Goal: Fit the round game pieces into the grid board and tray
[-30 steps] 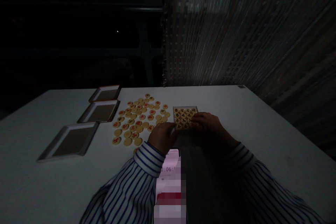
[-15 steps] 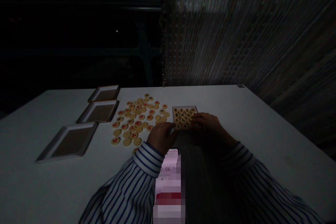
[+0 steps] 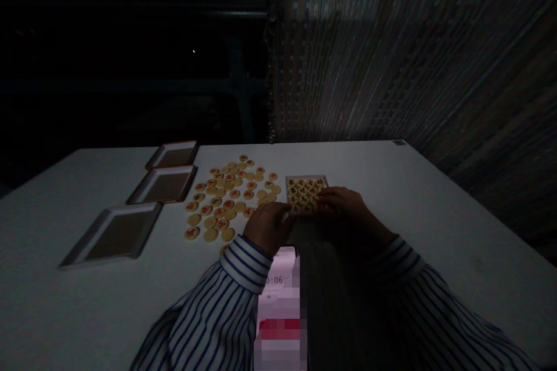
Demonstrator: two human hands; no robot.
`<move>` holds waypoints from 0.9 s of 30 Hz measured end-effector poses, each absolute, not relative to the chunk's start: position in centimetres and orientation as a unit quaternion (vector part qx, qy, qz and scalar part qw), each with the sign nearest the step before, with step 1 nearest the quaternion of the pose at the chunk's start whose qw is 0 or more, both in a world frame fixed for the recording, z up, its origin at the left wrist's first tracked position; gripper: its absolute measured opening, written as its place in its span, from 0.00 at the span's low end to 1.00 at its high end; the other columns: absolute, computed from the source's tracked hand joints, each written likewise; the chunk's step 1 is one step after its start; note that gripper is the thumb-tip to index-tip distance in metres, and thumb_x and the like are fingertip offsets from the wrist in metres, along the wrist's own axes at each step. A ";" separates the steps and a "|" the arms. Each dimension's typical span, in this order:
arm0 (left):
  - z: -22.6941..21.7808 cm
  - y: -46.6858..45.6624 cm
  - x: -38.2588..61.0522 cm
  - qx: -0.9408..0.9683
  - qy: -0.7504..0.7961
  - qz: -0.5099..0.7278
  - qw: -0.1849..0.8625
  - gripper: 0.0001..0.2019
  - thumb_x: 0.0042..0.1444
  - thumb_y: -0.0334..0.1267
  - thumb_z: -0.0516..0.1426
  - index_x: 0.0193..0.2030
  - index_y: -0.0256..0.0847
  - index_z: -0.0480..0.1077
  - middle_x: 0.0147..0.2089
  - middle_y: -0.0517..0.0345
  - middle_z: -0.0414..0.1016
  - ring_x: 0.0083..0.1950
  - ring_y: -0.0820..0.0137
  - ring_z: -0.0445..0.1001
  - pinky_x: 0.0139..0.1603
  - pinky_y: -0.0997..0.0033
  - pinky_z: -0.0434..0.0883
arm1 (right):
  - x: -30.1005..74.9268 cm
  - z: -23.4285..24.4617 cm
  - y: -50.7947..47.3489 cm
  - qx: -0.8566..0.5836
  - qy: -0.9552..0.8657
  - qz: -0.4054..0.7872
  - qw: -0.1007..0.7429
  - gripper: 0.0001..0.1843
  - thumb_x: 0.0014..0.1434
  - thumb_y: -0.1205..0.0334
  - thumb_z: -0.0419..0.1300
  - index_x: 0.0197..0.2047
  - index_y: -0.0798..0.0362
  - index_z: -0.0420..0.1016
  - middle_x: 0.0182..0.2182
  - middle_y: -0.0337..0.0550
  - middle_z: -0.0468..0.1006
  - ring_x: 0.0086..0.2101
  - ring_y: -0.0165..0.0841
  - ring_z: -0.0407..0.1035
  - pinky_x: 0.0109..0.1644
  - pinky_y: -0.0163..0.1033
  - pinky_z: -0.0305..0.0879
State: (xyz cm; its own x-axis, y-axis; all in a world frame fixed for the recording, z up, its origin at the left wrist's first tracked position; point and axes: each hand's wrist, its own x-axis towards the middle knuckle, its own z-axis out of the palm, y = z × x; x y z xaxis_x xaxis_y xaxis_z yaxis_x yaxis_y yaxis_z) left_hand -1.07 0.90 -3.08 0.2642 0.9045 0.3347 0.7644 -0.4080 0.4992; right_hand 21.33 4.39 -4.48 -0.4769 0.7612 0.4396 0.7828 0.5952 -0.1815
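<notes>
Far left to near left: three open trays (image 3: pixel 117 235) in a line on the white table (image 3: pixel 435 255). Right of them, loose xiangqi pieces (image 3: pixel 228 204), some face down. Left hand (image 3: pixel 266 227): fingers curled, thumb slightly apart, at the box's near left corner; grip cannot be told. Lit phone (image 3: pixel 282 266) near. Shallow box (image 3: pixel 306 177), centre-right, holding rows of black-marked pieces (image 3: pixel 303 191). Right hand (image 3: pixel 347 204): part-curled, fingertips over its right side; hold indeterminable.

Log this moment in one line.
left hand: box, near-left corner | right hand: box, right side | boxed discs: rows | loose discs: left of box
</notes>
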 end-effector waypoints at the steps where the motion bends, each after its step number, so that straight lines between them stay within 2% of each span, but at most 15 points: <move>1: -3.0 0.9 -1.1 0.786 0.531 0.292 0.119 0.11 0.51 0.38 0.55 0.40 0.38 0.71 0.39 0.52 0.76 0.42 0.64 0.72 0.44 0.61 0.70 | 21.4 -4.4 4.4 -0.449 -0.860 -0.022 0.242 0.08 0.52 0.59 0.56 0.37 0.47 0.72 0.41 0.43 0.74 0.39 0.34 0.67 0.41 0.43 0.60; 15: -2.9 0.8 -1.1 0.788 0.532 0.281 0.130 0.12 0.51 0.38 0.55 0.41 0.37 0.71 0.41 0.52 0.76 0.43 0.64 0.72 0.46 0.62 0.68 | 21.4 -4.3 4.3 -0.452 -0.861 -0.021 0.230 0.09 0.53 0.58 0.56 0.38 0.47 0.72 0.42 0.42 0.74 0.40 0.34 0.67 0.41 0.42 0.60; 27: -2.4 0.7 -1.1 0.789 0.524 0.299 0.120 0.10 0.50 0.37 0.55 0.39 0.39 0.71 0.39 0.52 0.76 0.42 0.64 0.73 0.44 0.61 0.70 | 21.3 -4.0 4.2 -0.458 -0.857 -0.020 0.236 0.09 0.53 0.58 0.55 0.38 0.48 0.72 0.41 0.43 0.74 0.40 0.35 0.67 0.41 0.43 0.61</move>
State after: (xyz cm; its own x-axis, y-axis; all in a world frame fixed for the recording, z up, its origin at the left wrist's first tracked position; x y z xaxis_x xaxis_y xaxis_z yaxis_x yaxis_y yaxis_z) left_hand -1.08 0.71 -2.40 0.2725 0.8976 0.3464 0.7541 -0.4229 0.5025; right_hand 21.28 4.17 -3.96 -0.4694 0.7750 0.4230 0.7940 0.5801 -0.1818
